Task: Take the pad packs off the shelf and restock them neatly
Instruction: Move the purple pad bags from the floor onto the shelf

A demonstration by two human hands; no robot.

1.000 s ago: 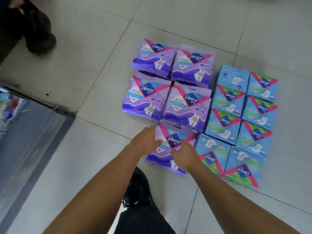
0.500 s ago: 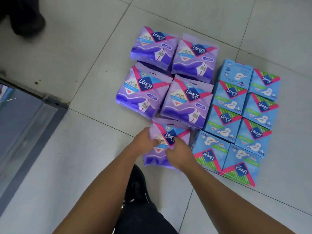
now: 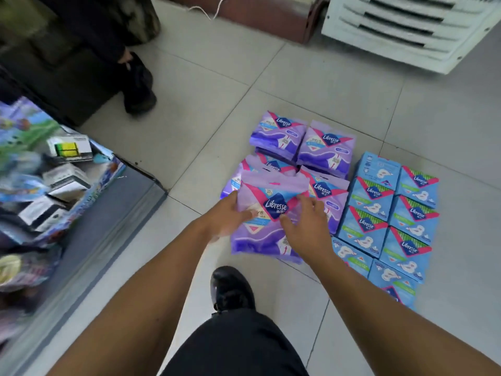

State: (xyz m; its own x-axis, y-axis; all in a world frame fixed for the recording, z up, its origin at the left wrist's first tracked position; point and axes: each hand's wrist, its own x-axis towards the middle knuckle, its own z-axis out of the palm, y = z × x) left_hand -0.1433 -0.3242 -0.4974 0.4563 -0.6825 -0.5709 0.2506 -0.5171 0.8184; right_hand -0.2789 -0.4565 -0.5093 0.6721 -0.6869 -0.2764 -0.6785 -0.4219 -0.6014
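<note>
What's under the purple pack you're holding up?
Under the held pack, gripped by the left hand and right hand, another purple pack's edge shows on the floor. Anything more beneath is covered.

Both hands (image 3: 230, 215) raised purple pack (image 3: 268, 213) off floor, above other packs

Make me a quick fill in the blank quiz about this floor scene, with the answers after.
1. Both hands, the left hand and the right hand, hold one ____ pad pack.
2. The blue pad packs lie to the ____ of the purple ones.
3. All the packs on the floor carry the brand name ____.

Answers: purple; right; Libresse
</note>
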